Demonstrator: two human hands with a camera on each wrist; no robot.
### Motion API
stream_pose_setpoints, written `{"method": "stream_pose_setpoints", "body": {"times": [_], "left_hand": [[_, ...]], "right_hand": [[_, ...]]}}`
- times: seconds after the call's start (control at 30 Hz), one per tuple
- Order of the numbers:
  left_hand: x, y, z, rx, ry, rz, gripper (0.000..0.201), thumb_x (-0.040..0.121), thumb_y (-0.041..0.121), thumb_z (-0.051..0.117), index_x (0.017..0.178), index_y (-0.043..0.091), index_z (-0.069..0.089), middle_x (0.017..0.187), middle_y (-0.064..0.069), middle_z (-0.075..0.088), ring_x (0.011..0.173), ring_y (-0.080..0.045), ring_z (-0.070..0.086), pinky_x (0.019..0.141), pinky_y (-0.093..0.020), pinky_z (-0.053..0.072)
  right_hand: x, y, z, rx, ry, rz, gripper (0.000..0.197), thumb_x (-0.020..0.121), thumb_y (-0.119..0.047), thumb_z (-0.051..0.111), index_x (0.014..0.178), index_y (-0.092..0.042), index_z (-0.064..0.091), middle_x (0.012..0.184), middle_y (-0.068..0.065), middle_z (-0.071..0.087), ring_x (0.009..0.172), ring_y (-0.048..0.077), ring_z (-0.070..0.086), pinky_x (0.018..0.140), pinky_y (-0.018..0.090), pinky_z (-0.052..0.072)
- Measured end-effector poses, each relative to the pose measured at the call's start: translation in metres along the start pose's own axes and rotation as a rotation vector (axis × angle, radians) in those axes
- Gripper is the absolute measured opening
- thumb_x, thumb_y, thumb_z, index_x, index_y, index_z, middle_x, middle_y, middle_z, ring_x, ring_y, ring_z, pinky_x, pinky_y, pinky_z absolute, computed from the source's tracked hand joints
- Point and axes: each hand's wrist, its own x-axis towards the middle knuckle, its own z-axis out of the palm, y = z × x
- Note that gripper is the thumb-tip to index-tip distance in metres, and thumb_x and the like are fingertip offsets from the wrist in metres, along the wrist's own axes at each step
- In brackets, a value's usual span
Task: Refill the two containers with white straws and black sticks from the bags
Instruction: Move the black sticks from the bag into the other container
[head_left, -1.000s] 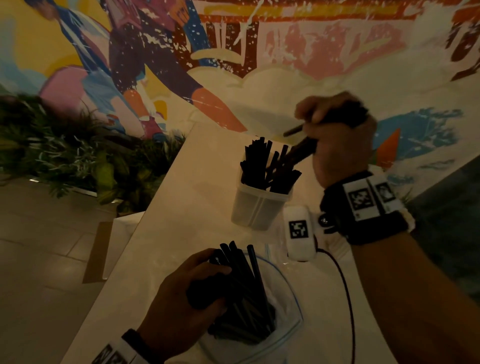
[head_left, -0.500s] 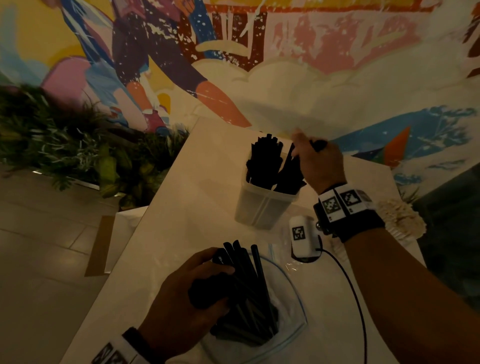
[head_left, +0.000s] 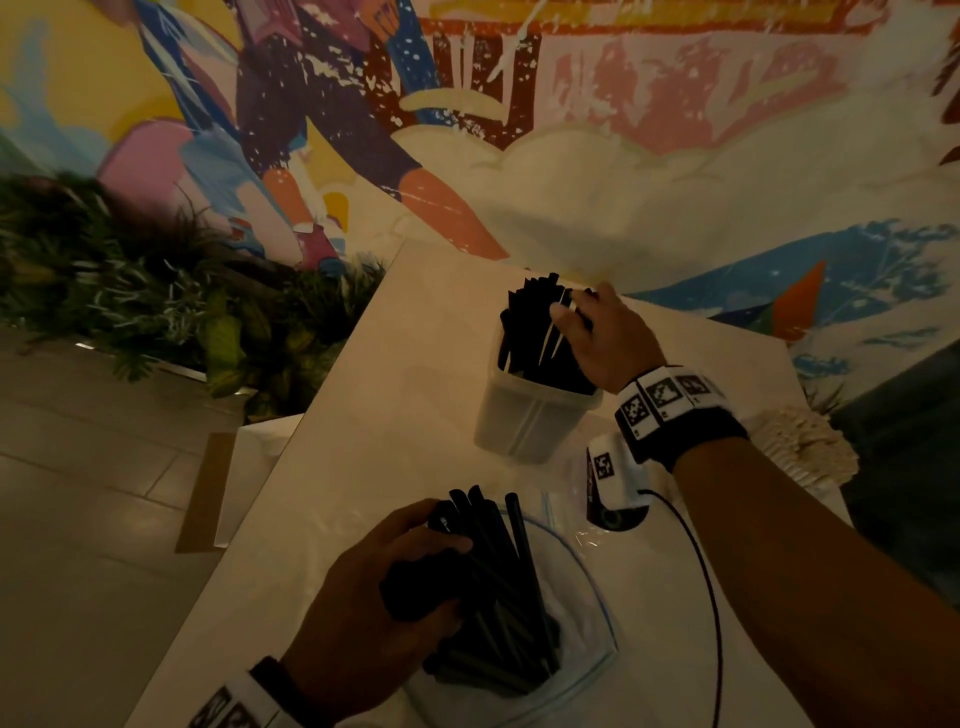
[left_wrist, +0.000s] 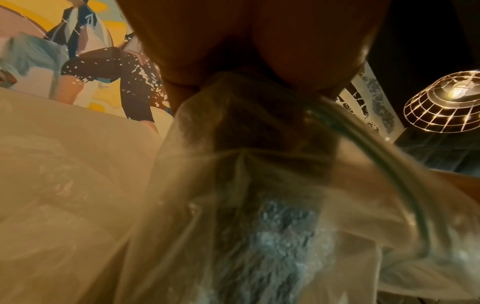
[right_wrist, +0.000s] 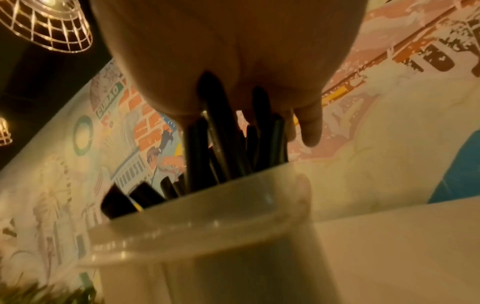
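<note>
A translucent plastic container (head_left: 524, 421) stands mid-table, packed with upright black sticks (head_left: 530, 322). My right hand (head_left: 584, 325) sits on top of it, fingers curled round a bunch of those sticks whose lower ends are inside the container (right_wrist: 207, 236); the sticks (right_wrist: 221, 144) run from my palm down past the rim. Near me lies a clear zip bag (head_left: 587, 618) holding more black sticks (head_left: 498, 587). My left hand (head_left: 400, 571) grips the bag's neck with the sticks bunched inside, and crumpled bag plastic (left_wrist: 259, 185) fills the left wrist view. No white straws show.
A small white device (head_left: 610, 475) with a square marker and a black cable (head_left: 711, 597) lies between container and bag. A white woven mat (head_left: 810, 447) sits at the table's right edge. Green plants (head_left: 130, 291) stand left of the table, and a painted wall (head_left: 675, 182) rises behind it.
My right hand came down from above the container with its bunch of black sticks, which now stand inside. The left hand and the bag have stayed put.
</note>
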Motion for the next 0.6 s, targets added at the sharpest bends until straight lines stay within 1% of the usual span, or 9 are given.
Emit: {"method": "stream_pose_setpoints", "body": {"times": [0.07, 0.13, 0.2, 0.23, 0.3, 0.4, 0.47, 0.5, 0.6], "left_hand": [[-0.001, -0.001, 0.0, 0.01, 0.001, -0.001, 0.041, 0.063, 0.046, 0.073, 0.103, 0.043, 0.067, 0.129, 0.026, 0.049, 0.114, 0.003, 0.055, 0.092, -0.021, 0.05], [-0.001, -0.001, 0.0, 0.009, 0.005, -0.003, 0.041, 0.063, 0.046, 0.073, 0.103, 0.042, 0.067, 0.129, 0.026, 0.049, 0.114, 0.004, 0.055, 0.091, -0.018, 0.05], [-0.001, 0.0, 0.0, 0.016, 0.0, 0.006, 0.04, 0.063, 0.045, 0.074, 0.103, 0.042, 0.067, 0.129, 0.026, 0.05, 0.113, 0.004, 0.056, 0.09, -0.016, 0.049], [0.0, 0.001, 0.0, 0.021, -0.002, 0.01, 0.041, 0.063, 0.045, 0.073, 0.103, 0.042, 0.067, 0.129, 0.027, 0.049, 0.113, 0.004, 0.056, 0.089, -0.015, 0.049], [0.0, 0.002, 0.0, 0.025, -0.005, 0.004, 0.041, 0.064, 0.046, 0.073, 0.104, 0.043, 0.066, 0.129, 0.028, 0.049, 0.113, 0.004, 0.056, 0.089, -0.015, 0.05], [-0.001, 0.002, 0.0, 0.015, -0.002, 0.001, 0.041, 0.064, 0.044, 0.074, 0.104, 0.042, 0.066, 0.129, 0.027, 0.05, 0.112, 0.003, 0.057, 0.089, -0.017, 0.051], [-0.002, 0.0, 0.0, -0.003, -0.005, -0.007, 0.04, 0.064, 0.042, 0.075, 0.103, 0.041, 0.067, 0.129, 0.025, 0.051, 0.113, 0.002, 0.057, 0.09, -0.02, 0.052], [-0.002, 0.0, 0.0, 0.001, -0.005, -0.008, 0.041, 0.063, 0.042, 0.074, 0.103, 0.041, 0.067, 0.129, 0.025, 0.05, 0.113, 0.002, 0.056, 0.09, -0.021, 0.052], [-0.001, 0.001, 0.0, 0.013, -0.002, 0.003, 0.043, 0.062, 0.042, 0.073, 0.105, 0.042, 0.066, 0.129, 0.027, 0.05, 0.113, 0.003, 0.056, 0.09, -0.021, 0.052]], "right_hand": [[0.002, -0.003, -0.002, 0.038, 0.034, -0.007, 0.063, 0.092, -0.061, 0.026, 0.127, -0.012, 0.045, 0.135, 0.015, 0.039, 0.12, 0.034, 0.046, 0.092, 0.047, 0.043], [0.005, -0.006, -0.003, -0.004, -0.092, -0.024, 0.071, 0.084, -0.067, 0.014, 0.127, -0.017, 0.04, 0.134, 0.015, 0.04, 0.125, 0.033, 0.038, 0.098, 0.048, 0.039], [0.006, -0.008, -0.003, -0.065, -0.2, -0.021, 0.071, 0.086, -0.069, 0.02, 0.131, -0.018, 0.04, 0.137, 0.012, 0.04, 0.131, 0.032, 0.03, 0.103, 0.049, 0.036], [0.006, -0.011, -0.005, -0.021, -0.179, -0.003, 0.073, 0.086, -0.069, 0.028, 0.135, -0.017, 0.041, 0.139, 0.01, 0.04, 0.133, 0.031, 0.03, 0.104, 0.049, 0.036], [0.0, -0.018, -0.012, 0.15, -0.034, 0.021, 0.076, 0.085, -0.068, 0.041, 0.14, -0.016, 0.041, 0.144, 0.008, 0.04, 0.135, 0.027, 0.034, 0.108, 0.043, 0.034], [-0.021, -0.032, -0.03, 0.379, 0.204, 0.025, 0.062, 0.088, -0.05, 0.058, 0.139, -0.016, 0.046, 0.146, 0.004, 0.044, 0.134, 0.016, 0.039, 0.111, 0.029, 0.03], [-0.046, -0.04, -0.044, 0.505, 0.284, 0.023, 0.051, 0.086, -0.043, 0.062, 0.13, -0.017, 0.056, 0.131, 0.001, 0.059, 0.119, 0.009, 0.053, 0.102, 0.027, 0.042], [-0.064, -0.044, -0.048, 0.57, 0.265, 0.034, 0.043, 0.087, -0.037, 0.065, 0.125, -0.018, 0.06, 0.121, -0.001, 0.065, 0.108, 0.006, 0.059, 0.094, 0.024, 0.048], [-0.124, -0.051, -0.051, 0.892, 0.063, 0.042, 0.024, 0.083, -0.015, 0.071, 0.105, -0.022, 0.068, 0.1, -0.004, 0.073, 0.09, 0.006, 0.068, 0.081, 0.022, 0.055]]}}
